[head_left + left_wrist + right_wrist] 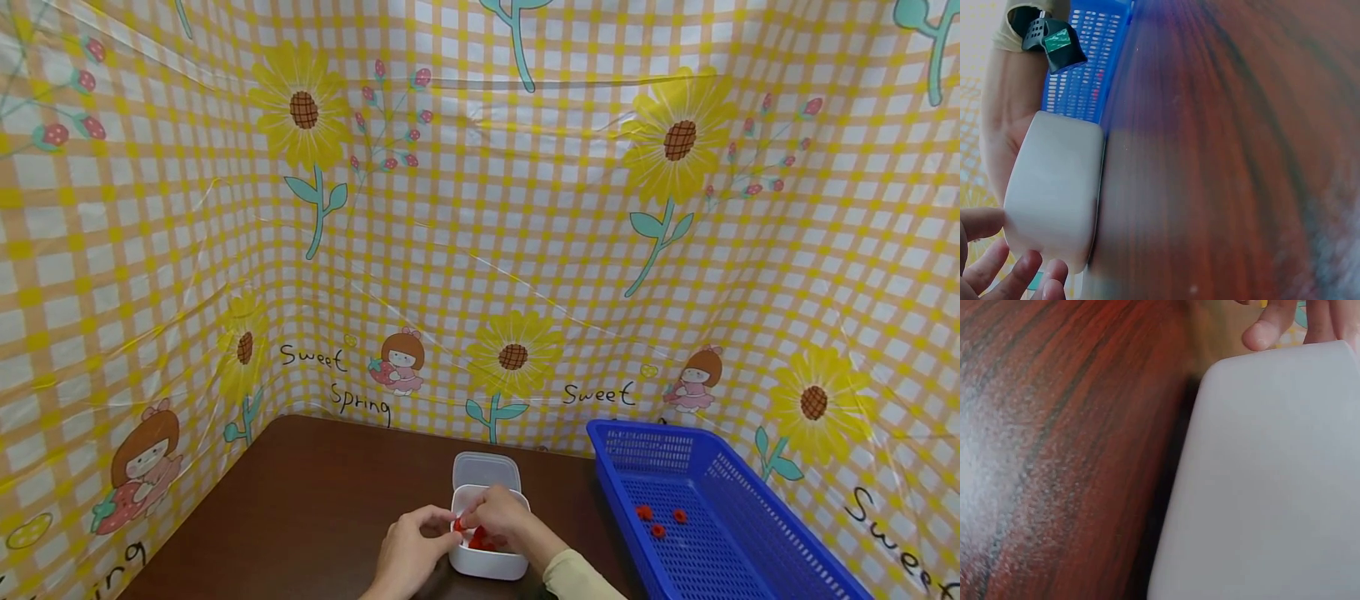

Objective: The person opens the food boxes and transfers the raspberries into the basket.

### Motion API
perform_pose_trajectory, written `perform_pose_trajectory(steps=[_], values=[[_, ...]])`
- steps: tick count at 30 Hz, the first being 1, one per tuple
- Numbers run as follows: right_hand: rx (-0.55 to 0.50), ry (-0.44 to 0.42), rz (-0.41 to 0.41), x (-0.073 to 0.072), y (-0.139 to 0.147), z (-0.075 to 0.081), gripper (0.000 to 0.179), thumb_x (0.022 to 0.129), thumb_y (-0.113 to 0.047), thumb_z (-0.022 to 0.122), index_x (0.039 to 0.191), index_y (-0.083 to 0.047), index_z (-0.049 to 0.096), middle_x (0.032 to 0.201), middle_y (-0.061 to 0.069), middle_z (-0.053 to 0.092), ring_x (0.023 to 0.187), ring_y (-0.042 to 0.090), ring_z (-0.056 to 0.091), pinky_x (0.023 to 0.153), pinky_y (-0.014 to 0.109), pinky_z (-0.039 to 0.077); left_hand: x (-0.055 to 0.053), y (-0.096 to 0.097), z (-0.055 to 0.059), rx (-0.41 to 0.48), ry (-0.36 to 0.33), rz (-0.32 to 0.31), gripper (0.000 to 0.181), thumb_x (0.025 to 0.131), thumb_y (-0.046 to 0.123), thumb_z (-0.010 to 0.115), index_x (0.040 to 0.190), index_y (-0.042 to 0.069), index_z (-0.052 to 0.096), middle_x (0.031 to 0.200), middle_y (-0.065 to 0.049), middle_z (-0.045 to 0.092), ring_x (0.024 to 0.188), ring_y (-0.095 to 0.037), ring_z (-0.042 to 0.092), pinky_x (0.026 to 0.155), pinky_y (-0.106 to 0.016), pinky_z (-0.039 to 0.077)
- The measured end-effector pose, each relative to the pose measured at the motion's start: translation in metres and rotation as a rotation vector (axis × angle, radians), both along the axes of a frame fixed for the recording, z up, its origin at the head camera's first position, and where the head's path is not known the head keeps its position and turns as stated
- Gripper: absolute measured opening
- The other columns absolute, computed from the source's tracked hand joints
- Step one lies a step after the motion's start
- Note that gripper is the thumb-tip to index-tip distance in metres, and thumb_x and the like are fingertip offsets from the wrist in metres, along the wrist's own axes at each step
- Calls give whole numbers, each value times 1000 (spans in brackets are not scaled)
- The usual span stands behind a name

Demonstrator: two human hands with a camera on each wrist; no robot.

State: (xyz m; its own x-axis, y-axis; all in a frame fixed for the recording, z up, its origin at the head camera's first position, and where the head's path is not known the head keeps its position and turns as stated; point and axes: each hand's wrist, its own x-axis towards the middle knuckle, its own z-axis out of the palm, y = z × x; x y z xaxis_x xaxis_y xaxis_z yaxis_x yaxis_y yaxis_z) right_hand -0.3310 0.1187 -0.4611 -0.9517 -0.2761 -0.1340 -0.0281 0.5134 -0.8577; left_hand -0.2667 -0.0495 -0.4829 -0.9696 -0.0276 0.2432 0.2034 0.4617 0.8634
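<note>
My left hand (411, 546) is at the left side of the white container (489, 567), fingertips by its rim, probably to keep it from sliding while my right hand (504, 518) reaches in over the opposite edge. One small red piece (458, 525) sits right where the fingertips of both hands come close. I cannot tell which hand's grip has it, if either does, or whether my left grip pinches the rim. My right fingertips are hidden too. More red pieces (480, 540) lie inside the container, and the translucent lid (486, 471) is just behind it, off the opening, which leaves room for my fingers.

To my right, the blue basket (723, 554) holds three loose red bits (658, 531), near enough, I judge, for an easy reach. The desk (322, 508) is dark, wood-grained and glossy, catching light in the wrist views. Around it hangs a yellow checked cloth (480, 225), printed with sunflowers and strawberries, creased where it folds.
</note>
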Motion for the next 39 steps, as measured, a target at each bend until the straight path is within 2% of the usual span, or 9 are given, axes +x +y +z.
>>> perform_pose_trajectory(steps=[5, 10, 13, 17, 22, 28, 35, 39], values=[[-19, -13, -7, -1, -1, 4, 8, 86, -2, 70, 86, 6, 72, 69, 5, 61, 54, 12, 52, 49, 22, 46, 1, 0, 0, -11, 15, 7, 24, 78, 33, 83, 99, 24, 77, 83, 16, 69, 76, -4, 57, 63, -27, 39], [-26, 7, 6, -3, 0, 11, 7, 85, -1, 69, 84, 6, 70, 72, 4, 59, 60, 14, 51, 52, 30, 52, 0, -1, 0, -10, 30, 5, 23, 78, 33, 84, 98, 24, 77, 83, 15, 69, 76, -4, 57, 63, -27, 40], [-7, 39, 12, -4, 2, 16, 8, 86, -2, 69, 86, 4, 73, 66, 1, 54, 54, 11, 45, 48, 25, 47, 0, -1, -1, -6, 32, 3, 23, 78, 33, 83, 98, 23, 77, 83, 13, 70, 74, -4, 57, 62, -27, 40], [2, 23, -3, -5, 6, 23, 12, 87, -5, 68, 93, 2, 76, 55, -5, 38, 44, 8, 28, 42, 20, 30, -1, 0, -2, -8, 30, 4, 23, 78, 32, 83, 99, 22, 77, 83, 13, 69, 72, -4, 55, 62, -27, 39], [-20, -12, -40, -8, 14, 35, 16, 88, -8, 70, 99, 1, 77, 56, -6, 37, 45, 7, 24, 42, 19, 28, 0, 0, -1, -1, 20, 0, 23, 77, 32, 84, 98, 24, 77, 82, 13, 69, 71, -4, 55, 62, -27, 40], [-104, -26, -58, -13, 28, 54, 17, 89, -6, 69, 100, 5, 74, 51, -7, 31, 43, 6, 21, 42, 19, 23, 0, 0, 0, 17, 16, -3, 23, 78, 29, 83, 99, 21, 77, 83, 12, 69, 71, -5, 55, 61, -27, 41], [-102, 17, -70, -20, 47, 74, 18, 91, -8, 69, 102, 6, 73, 51, -8, 30, 44, 7, 20, 43, 20, 21, -1, -1, 1, 18, 12, -2, 24, 78, 28, 83, 100, 20, 77, 82, 12, 69, 69, -4, 56, 62, -27, 41], [-108, 39, -76, -23, 61, 83, 20, 92, -7, 67, 103, 8, 72, 51, -8, 30, 45, 6, 18, 43, 21, 20, -2, 0, 0, 18, -11, -9, 25, 78, 30, 83, 100, 21, 77, 82, 12, 69, 75, -7, 59, 64, -29, 41]])
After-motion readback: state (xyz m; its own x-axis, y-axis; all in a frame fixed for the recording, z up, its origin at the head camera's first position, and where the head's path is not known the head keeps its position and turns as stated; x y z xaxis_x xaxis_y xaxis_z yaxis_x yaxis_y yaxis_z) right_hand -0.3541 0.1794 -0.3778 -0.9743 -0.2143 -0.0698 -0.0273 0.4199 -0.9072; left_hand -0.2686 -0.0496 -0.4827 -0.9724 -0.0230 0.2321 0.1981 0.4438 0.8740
